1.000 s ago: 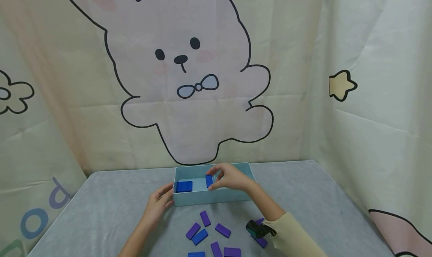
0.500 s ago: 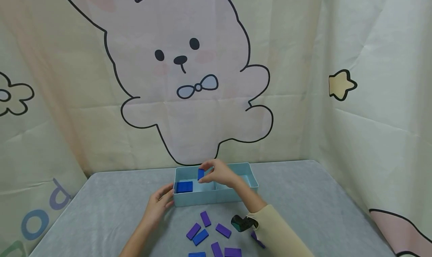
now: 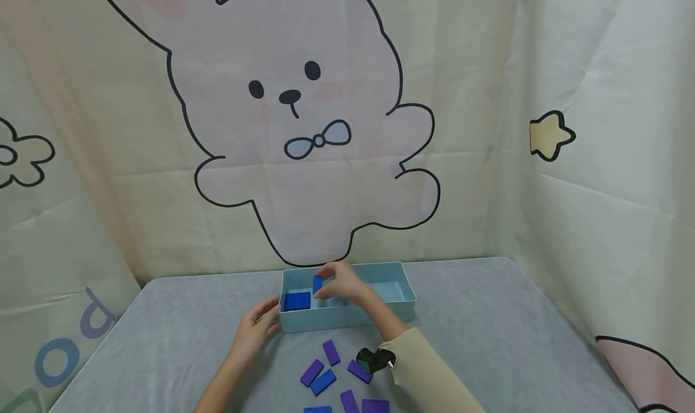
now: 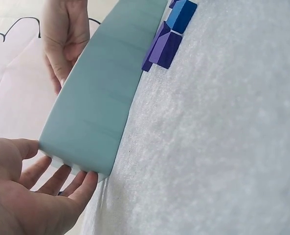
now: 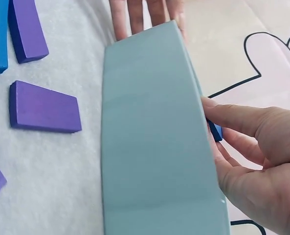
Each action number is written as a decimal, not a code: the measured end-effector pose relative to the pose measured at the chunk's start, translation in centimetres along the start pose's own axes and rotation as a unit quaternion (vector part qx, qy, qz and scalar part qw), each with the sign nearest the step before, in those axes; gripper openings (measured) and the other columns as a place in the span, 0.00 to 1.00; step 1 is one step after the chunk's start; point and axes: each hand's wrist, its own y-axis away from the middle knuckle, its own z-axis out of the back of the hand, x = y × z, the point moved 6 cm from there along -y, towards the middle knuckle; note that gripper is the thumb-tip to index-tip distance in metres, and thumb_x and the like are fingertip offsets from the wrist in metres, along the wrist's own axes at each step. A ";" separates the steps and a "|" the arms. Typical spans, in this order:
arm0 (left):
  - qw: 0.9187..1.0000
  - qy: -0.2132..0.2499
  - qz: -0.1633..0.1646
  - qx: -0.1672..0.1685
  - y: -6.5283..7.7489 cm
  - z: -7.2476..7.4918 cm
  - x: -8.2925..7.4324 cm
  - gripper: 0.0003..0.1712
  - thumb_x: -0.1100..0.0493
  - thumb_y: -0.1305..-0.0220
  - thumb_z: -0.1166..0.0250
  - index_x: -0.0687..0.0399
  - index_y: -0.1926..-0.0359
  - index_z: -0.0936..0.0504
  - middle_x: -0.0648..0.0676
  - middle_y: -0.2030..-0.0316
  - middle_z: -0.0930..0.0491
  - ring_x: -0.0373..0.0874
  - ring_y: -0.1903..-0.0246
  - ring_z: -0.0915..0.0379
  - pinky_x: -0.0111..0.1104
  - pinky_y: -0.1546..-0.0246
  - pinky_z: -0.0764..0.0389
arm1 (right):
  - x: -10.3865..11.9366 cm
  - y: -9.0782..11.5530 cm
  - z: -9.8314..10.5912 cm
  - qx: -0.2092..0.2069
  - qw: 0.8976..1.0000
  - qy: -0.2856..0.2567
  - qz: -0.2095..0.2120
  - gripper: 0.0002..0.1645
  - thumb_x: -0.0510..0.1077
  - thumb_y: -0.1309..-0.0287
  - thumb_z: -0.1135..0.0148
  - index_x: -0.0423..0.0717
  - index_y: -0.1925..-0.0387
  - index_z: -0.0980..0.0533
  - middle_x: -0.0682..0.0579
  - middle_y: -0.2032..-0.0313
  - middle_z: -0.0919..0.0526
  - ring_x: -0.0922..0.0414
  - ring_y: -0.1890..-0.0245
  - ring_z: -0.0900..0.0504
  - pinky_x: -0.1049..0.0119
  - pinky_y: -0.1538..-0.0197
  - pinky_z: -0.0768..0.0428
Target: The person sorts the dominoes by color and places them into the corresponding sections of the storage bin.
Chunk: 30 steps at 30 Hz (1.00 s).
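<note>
Head: blue blk (image 3: 317,284) in R fingers (image 3: 328,269), further L

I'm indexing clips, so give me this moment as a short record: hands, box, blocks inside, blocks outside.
left hand: left hand touches the left end of the box
right hand: right hand pinches a blue block at the box's left part; contact with the floor can't be told
box: pale blue-green, on the grey table
inside: flat blue patch of blocks at left end; count unclear
outside, head view: five purple blocks and two blue ones visible, scattered nearer the person
</note>
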 end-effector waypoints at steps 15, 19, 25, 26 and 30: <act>1.000 0.002 -0.001 -0.004 -0.1 -0.1 0.0 0.27 0.59 0.16 0.47 0.73 0.27 0.32 0.73 0.28 0.31 0.67 0.29 0.32 0.53 0.36 0.20 | -1.0 -1.3 -1.5 -0.026 0.998 0.048 -0.038 0.25 0.26 0.51 0.21 0.32 0.49 0.17 0.41 0.53 0.18 0.53 0.61 0.16 0.60 0.54 0.11; 1.000 -0.001 0.002 -0.005 -0.1 -0.1 -0.1 0.26 0.59 0.16 0.47 0.71 0.27 0.31 0.72 0.28 0.31 0.67 0.29 0.32 0.52 0.37 0.19 | -1.2 -1.5 -1.8 -0.032 0.997 0.051 -0.051 0.25 0.26 0.51 0.21 0.32 0.49 0.16 0.42 0.54 0.18 0.54 0.59 0.19 0.60 0.54 0.11; 1.000 -0.002 -0.002 -0.005 -0.1 -0.1 -0.1 0.26 0.59 0.16 0.47 0.72 0.27 0.31 0.73 0.28 0.31 0.68 0.30 0.32 0.53 0.37 0.19 | -1.6 -1.7 -2.1 -0.049 0.994 0.059 -0.073 0.25 0.23 0.55 0.21 0.31 0.52 0.17 0.42 0.59 0.17 0.53 0.65 0.18 0.59 0.58 0.11; 1.000 -0.001 -0.003 -0.005 -0.1 -0.1 -0.1 0.26 0.59 0.16 0.47 0.72 0.27 0.31 0.73 0.28 0.31 0.68 0.30 0.32 0.53 0.37 0.20 | -1.7 -1.7 -2.2 -0.051 0.994 0.061 -0.078 0.25 0.23 0.55 0.21 0.31 0.52 0.17 0.42 0.60 0.17 0.53 0.66 0.18 0.59 0.58 0.11; 1.000 0.000 -0.003 -0.006 -0.1 -0.1 0.0 0.26 0.59 0.16 0.47 0.72 0.27 0.31 0.73 0.28 0.32 0.68 0.29 0.32 0.52 0.37 0.19 | -2.2 -2.0 -2.4 -0.055 0.991 0.065 -0.099 0.24 0.22 0.55 0.21 0.31 0.53 0.17 0.42 0.61 0.15 0.52 0.67 0.14 0.58 0.58 0.10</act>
